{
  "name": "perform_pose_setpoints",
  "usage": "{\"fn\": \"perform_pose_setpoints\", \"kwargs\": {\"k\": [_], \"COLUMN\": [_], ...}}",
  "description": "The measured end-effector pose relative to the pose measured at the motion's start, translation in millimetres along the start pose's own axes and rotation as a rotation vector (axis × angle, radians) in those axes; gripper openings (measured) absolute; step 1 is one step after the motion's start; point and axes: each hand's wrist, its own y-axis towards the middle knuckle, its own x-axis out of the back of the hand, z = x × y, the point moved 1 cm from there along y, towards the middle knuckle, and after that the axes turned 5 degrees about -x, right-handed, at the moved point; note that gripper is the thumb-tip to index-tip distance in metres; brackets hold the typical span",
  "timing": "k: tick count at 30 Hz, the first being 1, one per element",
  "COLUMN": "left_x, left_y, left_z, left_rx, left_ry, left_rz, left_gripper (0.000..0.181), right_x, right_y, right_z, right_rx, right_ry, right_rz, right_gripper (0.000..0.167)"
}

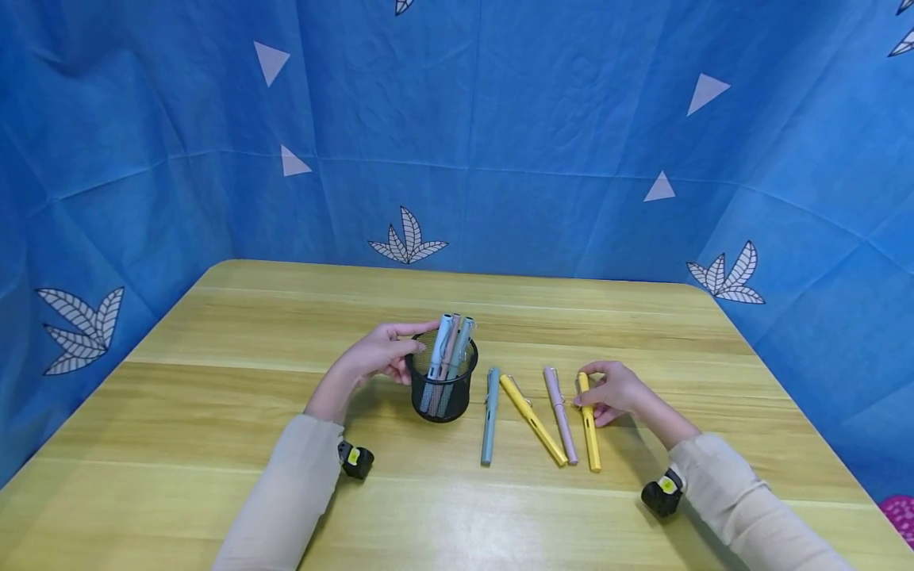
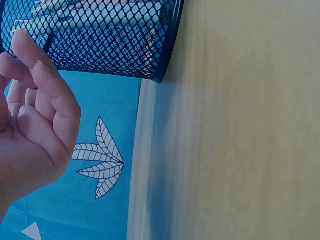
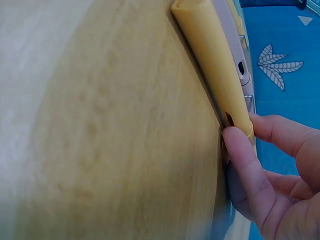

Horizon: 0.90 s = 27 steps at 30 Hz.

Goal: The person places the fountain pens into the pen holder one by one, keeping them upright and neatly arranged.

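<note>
A black mesh cup [image 1: 441, 400] holds several pens [image 1: 446, 349] upright, light blue, pinkish and grey-green. My left hand [image 1: 389, 349] grips the cup's rim from the left, thumb and fingers around it; the left wrist view has the mesh cup [image 2: 105, 42] beside the left hand [image 2: 37, 120]. At the right, my right hand [image 1: 616, 390] pinches the rightmost yellow pen [image 1: 591, 436] near its upper end. The right wrist view shows thumb and finger of the right hand [image 3: 275, 175] on both sides of that yellow pen [image 3: 212, 60], which lies along the table.
Between the cup and the right hand lie a blue-grey pen [image 1: 489, 416], a slanted yellow pen [image 1: 534, 420] and a lilac pen [image 1: 560, 416]. The wooden table [image 1: 214, 396] ends at a blue patterned cloth [image 1: 457, 119] behind.
</note>
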Motion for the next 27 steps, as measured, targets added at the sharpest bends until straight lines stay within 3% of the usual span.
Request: {"fn": "perform_pose_setpoints", "kwargs": {"k": [8, 16, 27], "left_x": [-0.6, 0.0, -0.4], "left_y": [-0.7, -0.5, -0.3], "left_z": [0.6, 1.1, 0.4], "left_rx": [-0.003, -0.007, -0.009], "left_ry": [-0.004, -0.003, 0.011], "left_rz": [0.004, 0.009, -0.001], "left_gripper": [0.047, 0.047, 0.047], "right_x": [-2.5, 0.0, 0.2], "right_y": [-2.5, -2.8, -2.2], "right_z": [1.9, 3.2, -0.1], "right_rx": [-0.003, 0.001, 0.01], "right_ry": [-0.023, -0.028, -0.029], "right_rz": [0.007, -0.05, -0.043], "right_gripper": [0.057, 0.057, 0.052]}}
